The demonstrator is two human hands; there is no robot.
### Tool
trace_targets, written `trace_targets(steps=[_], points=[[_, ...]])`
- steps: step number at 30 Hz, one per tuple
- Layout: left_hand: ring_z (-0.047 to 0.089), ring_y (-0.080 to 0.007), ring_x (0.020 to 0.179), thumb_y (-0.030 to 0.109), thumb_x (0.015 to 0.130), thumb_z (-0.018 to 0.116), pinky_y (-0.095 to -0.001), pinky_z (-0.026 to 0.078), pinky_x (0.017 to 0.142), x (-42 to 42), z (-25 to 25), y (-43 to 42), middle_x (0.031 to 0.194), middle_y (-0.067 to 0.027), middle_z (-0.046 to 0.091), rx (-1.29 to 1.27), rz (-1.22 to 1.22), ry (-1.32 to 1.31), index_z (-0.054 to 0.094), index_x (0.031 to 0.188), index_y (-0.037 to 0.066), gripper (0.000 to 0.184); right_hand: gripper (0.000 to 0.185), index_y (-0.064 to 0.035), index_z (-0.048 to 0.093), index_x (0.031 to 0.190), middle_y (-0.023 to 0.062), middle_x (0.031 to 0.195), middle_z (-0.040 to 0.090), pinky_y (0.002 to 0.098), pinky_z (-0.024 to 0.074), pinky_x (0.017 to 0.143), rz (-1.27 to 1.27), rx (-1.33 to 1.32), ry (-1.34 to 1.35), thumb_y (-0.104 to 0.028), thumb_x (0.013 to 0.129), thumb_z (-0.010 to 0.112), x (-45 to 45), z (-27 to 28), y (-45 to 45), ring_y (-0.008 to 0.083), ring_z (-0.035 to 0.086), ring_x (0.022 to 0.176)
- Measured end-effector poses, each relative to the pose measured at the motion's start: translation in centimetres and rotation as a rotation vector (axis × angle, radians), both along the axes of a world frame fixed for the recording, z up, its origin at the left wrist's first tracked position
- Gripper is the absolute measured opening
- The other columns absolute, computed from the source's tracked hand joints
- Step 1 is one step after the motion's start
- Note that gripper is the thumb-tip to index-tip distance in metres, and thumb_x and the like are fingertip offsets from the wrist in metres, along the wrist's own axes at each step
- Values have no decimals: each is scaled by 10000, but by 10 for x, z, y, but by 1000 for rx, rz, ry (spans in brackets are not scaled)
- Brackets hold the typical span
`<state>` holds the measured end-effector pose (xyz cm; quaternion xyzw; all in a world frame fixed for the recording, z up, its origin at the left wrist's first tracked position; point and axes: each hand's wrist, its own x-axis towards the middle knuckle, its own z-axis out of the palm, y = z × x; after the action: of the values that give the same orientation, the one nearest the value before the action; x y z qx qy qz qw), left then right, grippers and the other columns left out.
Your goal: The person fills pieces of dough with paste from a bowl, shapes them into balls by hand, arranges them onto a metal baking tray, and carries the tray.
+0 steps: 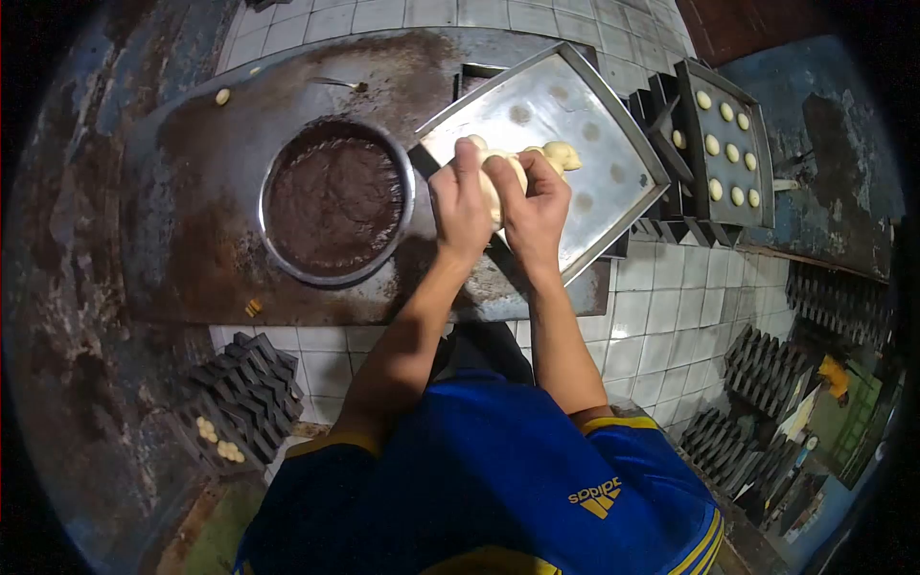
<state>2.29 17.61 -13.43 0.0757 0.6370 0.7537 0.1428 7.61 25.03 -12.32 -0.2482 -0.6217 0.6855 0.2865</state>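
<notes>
A lump of pale dough (493, 201) is squeezed between my two hands, over the left corner of a metal baking tray (613, 120). My left hand (460, 213) is closed around its left side, thumb pointing up. On the other side, my right hand (535, 213) is closed with its thumb pressed on the dough. My fingers hide part of the lump. More pale dough (561, 155) shows just beyond my right hand, above the tray; whether it joins the held lump I cannot tell. To the left stands a round metal bowl (409, 196) of dark brown filling (331, 201).
A spoon (337, 82) and a small dough ball (222, 97) lie on the worn metal table (182, 211). At right, a tray (725, 207) holds several dough balls. Stacked dark metal pans (249, 379) stand lower left, with more stacks (767, 369) at lower right.
</notes>
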Motion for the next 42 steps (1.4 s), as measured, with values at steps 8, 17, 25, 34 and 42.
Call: trace_targets(steps=[8, 17, 25, 34, 42], points=[[525, -6, 739, 315, 1058, 697, -193, 419, 639, -41, 10, -117, 842, 65, 645, 325, -164, -34, 684, 1023, 22, 296, 271, 61, 787, 972, 35, 831, 751, 232, 492, 669, 176, 48, -75, -203, 1016, 748, -37, 41, -73, 50, 624, 773], [645, -211, 1203, 268, 822, 898, -351, 521, 1074, -17, -88, -210, 1394, -87, 635, 5, -346, 288, 502, 1461, 35, 786, 356, 7, 776, 1129, 137, 827, 712, 310, 526, 632, 539, 425, -304, -328, 1038, 698, -29, 11, -123, 168, 647, 672], [728, -373, 1061, 219, 790, 859, -440, 573, 920, -37, -114, -357, 1127, -184, 762, -793, -310, 409, 751, 1105, 41, 378, 364, 14, 581, 1219, 265, 1208, 608, 521, 536, 946, 633, 1089, -971, -130, 900, 681, 156, -275, -124, 482, 641, 1083], [741, -350, 1031, 153, 844, 797, -441, 571, 893, -41, -116, -441, 1059, -205, 755, -880, -260, 13, 707, 1131, -5, 340, 324, -62, 606, 1293, 288, 1152, 637, 552, 558, 807, 723, 773, -413, -21, 972, 585, -18, -151, -192, 506, 672, 969], [779, -308, 994, 72, 832, 789, -392, 585, 857, -33, -154, -448, 1022, -183, 788, -474, -50, -169, 736, 1091, -19, 280, 307, -110, 707, 1256, 192, 1148, 633, 444, 621, 779, 859, 1253, -571, -127, 993, 549, -68, -204, -216, 340, 732, 947]])
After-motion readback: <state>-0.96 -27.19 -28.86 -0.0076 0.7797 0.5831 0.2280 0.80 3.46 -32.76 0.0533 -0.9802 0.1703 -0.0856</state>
